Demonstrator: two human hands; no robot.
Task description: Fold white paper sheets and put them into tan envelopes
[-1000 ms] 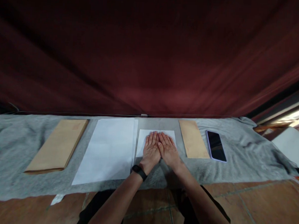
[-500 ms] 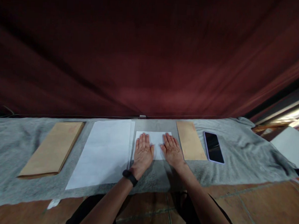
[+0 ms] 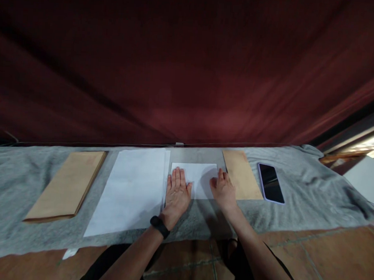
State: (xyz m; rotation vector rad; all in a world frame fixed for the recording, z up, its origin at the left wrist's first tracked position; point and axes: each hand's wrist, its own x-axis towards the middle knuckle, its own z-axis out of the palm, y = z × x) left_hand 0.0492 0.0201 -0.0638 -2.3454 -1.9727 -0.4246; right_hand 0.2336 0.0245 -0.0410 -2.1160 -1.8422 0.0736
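Observation:
A small white sheet of paper (image 3: 200, 182), apparently folded, lies on the grey cloth between my hands. My left hand (image 3: 177, 193) rests flat on its left end, fingers stretched out and thumb to the side; a dark band circles that wrist. At the paper's right edge is my right hand (image 3: 224, 190), its fingers loosely bent and the thumb apart from them over the paper. Nothing shows in its grasp, though the fingertips are partly hidden. Just right of that hand lies a single brown envelope (image 3: 243, 176).
Large white sheets (image 3: 131, 187) lie in a stack left of my hands, with a pile of brown envelopes (image 3: 65, 184) farther left. A phone (image 3: 271, 183) in a purple case sits to the right. Behind the grey cloth (image 3: 316, 192) hangs a dark red curtain (image 3: 190, 73).
My right hand has shifted right, from lying flat on the paper to its right edge, and its fingers have bent. My left hand stays flat on the left end.

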